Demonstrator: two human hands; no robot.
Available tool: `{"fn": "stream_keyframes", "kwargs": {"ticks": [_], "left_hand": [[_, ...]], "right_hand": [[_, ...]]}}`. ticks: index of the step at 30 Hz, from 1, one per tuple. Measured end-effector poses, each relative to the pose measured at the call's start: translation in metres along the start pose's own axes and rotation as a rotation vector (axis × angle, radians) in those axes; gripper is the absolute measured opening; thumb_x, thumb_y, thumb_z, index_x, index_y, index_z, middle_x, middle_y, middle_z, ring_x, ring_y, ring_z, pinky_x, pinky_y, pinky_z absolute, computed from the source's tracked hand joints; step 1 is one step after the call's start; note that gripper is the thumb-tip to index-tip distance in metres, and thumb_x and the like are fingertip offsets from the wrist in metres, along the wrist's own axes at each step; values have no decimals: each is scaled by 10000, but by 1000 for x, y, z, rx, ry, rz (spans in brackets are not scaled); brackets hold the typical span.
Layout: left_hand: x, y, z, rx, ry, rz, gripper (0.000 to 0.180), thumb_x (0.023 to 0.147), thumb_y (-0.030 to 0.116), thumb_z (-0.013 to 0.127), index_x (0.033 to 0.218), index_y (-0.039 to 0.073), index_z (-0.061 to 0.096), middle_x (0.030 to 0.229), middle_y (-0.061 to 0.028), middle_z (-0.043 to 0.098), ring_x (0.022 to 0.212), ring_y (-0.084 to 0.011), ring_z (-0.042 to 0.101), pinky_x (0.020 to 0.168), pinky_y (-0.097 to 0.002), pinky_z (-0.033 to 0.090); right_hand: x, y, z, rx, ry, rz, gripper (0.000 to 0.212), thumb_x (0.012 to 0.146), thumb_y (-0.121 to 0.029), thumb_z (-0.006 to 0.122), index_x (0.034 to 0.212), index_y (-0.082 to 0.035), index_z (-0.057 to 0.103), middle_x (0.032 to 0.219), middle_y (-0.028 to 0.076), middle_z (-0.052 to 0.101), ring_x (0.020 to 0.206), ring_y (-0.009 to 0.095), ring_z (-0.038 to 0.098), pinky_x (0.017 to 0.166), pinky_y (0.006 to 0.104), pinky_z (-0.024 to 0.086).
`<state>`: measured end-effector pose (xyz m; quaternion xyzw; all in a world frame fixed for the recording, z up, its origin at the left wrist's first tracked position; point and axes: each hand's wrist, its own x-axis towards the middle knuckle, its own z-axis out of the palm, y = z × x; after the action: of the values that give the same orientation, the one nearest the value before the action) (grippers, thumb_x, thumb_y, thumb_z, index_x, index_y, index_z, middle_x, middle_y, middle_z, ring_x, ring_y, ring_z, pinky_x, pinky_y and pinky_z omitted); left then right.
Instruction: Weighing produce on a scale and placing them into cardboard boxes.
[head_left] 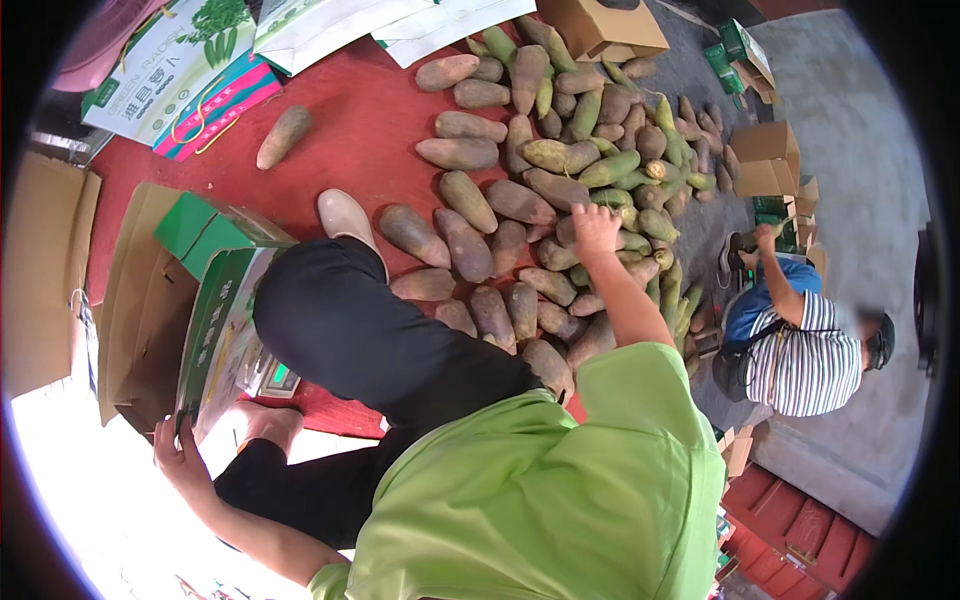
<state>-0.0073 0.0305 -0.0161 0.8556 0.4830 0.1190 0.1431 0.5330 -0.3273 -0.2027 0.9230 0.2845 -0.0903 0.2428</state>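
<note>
Large radishes (465, 205), brownish-purple and green, lie in a wide heap in front of me and to the right. My right hand (597, 232) reaches over the middle of the heap, fingers a little apart, just above or touching the radishes there; I see none held. At the lower left, my left hand (182, 462) has its thumb and fingers at the near corner of an opened green-and-white cardboard box (213, 330), gripping its edge. The box stands by my bent knee with its flaps spread, and its contents are hidden. Beside it, a scale (281, 374) shows a lit green display.
One radish (284, 137) lies apart on the red floor covering (345, 110). Printed gift bags (175, 75) stand along the far left. A brown carton (603, 30) sits behind the heap. To the right, another person (805, 350) in a striped shirt crouches near more cartons (765, 158).
</note>
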Motion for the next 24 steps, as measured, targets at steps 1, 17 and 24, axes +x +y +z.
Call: {"fn": "stream_keyframes", "kwargs": {"ticks": [1,17,24], "left_hand": [[-1,-2,-1,0,10,2,70,865,9,583,911,-33,614,773,-131,564,724,-281,543,679,-348,422],[1,-6,-3,-80,-47,-31,53,874,-5,570,899,-40,601,785,-132,576,727,-272,535,700,-360,427],[-4,4,-4,152,-2,-41,167,799,35,624,958,10,673,896,-166,644,846,-358,600,824,-388,456]], "right_hand": [[-6,-9,0,-4,58,-67,469,664,-69,703,1091,-157,531,1069,51,578,1065,271,534,843,480,414],[-24,-131,8,662,-41,-258,644,582,-243,779,1159,-75,551,1092,164,605,1035,351,564,879,437,472],[-5,-97,-9,908,-94,-180,761,556,-312,865,1192,-32,555,1094,168,631,1022,316,607,900,390,476]]}}
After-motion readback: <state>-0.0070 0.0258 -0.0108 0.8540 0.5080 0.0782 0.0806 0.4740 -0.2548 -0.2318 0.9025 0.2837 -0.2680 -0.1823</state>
